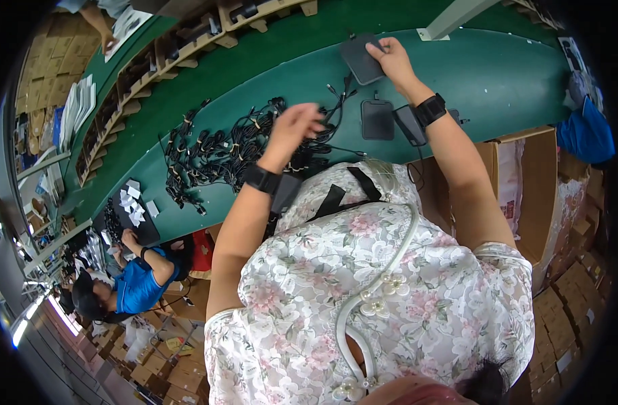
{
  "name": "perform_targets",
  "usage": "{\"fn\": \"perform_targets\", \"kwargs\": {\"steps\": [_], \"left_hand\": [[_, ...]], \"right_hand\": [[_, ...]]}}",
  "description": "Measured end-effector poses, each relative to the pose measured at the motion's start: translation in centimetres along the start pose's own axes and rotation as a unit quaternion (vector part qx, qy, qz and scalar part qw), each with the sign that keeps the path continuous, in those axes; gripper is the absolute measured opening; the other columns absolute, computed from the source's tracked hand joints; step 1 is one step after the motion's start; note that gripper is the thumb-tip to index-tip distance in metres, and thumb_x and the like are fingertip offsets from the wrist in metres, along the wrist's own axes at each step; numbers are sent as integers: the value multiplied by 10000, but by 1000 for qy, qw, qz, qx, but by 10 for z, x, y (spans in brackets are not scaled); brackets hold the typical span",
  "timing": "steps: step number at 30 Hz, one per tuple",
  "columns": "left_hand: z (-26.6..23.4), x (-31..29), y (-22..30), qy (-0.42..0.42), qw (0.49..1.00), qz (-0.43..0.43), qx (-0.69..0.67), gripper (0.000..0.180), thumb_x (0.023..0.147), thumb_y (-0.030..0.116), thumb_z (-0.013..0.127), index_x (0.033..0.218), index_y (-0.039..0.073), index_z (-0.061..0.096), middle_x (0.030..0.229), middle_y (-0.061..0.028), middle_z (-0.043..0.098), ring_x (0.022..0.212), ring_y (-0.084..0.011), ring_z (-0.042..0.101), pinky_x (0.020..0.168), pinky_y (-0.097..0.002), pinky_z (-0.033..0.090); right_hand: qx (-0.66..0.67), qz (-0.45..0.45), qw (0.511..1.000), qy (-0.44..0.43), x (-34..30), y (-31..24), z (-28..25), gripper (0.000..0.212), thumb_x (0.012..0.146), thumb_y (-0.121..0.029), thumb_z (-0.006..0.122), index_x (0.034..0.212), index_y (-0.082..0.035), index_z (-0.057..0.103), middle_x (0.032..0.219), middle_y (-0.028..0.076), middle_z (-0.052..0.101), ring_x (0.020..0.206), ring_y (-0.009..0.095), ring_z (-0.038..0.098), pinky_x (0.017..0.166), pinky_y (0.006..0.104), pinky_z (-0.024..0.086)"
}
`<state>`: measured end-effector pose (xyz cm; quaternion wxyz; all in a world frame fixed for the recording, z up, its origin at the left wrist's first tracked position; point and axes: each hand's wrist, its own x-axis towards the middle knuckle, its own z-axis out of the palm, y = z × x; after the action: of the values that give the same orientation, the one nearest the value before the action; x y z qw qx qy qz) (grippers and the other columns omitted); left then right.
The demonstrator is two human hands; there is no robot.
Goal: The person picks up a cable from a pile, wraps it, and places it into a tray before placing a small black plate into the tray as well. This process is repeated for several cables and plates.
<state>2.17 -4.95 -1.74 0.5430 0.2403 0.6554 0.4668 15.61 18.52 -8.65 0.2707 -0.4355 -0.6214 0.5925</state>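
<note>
My right hand (394, 62), at the far side of the green bench, grips a flat black rectangular device (360, 61) with a small plug at its far edge; the thumb lies on top. My left hand (297, 129) is raised over a spread of bundled black cables (234, 145), fingers apart and slightly blurred, with nothing seen in it. Between my hands, nearer my body, a similar black device (377, 120) rests on the bench. A dark box is strapped to each wrist, and the right one (410, 125) hangs beside that device.
The green bench (498, 74) curves across the view, with a slotted wooden rack (187, 50) along its far side. A metal post (450, 20) stands at the back. An open carton (545, 196) is at my right. A co-worker in blue (143, 280) sits at the left.
</note>
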Motion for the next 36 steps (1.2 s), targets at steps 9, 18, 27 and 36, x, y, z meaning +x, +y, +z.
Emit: {"fn": "perform_targets", "kwargs": {"steps": [9, 18, 27, 36], "left_hand": [[83, 14, 34, -160, 968, 3, -194, 446, 863, 330, 551, 1078, -39, 424, 992, -171, 569, 787, -195, 613, 697, -312, 521], [80, -18, 48, -180, 929, -122, -298, 337, 895, 328, 489, 986, 6, 449, 732, -131, 600, 662, -194, 622, 633, -297, 528], [59, -14, 42, -67, 991, 11, -118, 500, 880, 331, 520, 1161, -22, 306, 835, -139, 566, 737, -198, 611, 624, -311, 532], [4, 20, 64, 158, 970, 172, -66, 413, 881, 262, 539, 1170, -4, 412, 948, -83, 581, 715, -129, 571, 653, -235, 483]], "right_hand": [[-221, -152, 936, 226, 0, -66, 66, 242, 814, -243, 608, 939, -71, 493, 770, 63, 588, 671, 199, 573, 614, 280, 452], [-395, -495, 773, 14, -26, -63, 84, 167, 809, -250, 566, 883, -112, 507, 701, 52, 572, 643, 231, 576, 575, 361, 444], [-286, -251, 921, 80, -25, -71, 79, 154, 836, -185, 543, 932, -78, 489, 758, 71, 607, 679, 229, 588, 600, 307, 452], [212, -30, 963, -163, -60, -98, 57, 163, 892, -171, 518, 1005, -55, 496, 840, 12, 612, 749, 58, 545, 659, 212, 433]]}}
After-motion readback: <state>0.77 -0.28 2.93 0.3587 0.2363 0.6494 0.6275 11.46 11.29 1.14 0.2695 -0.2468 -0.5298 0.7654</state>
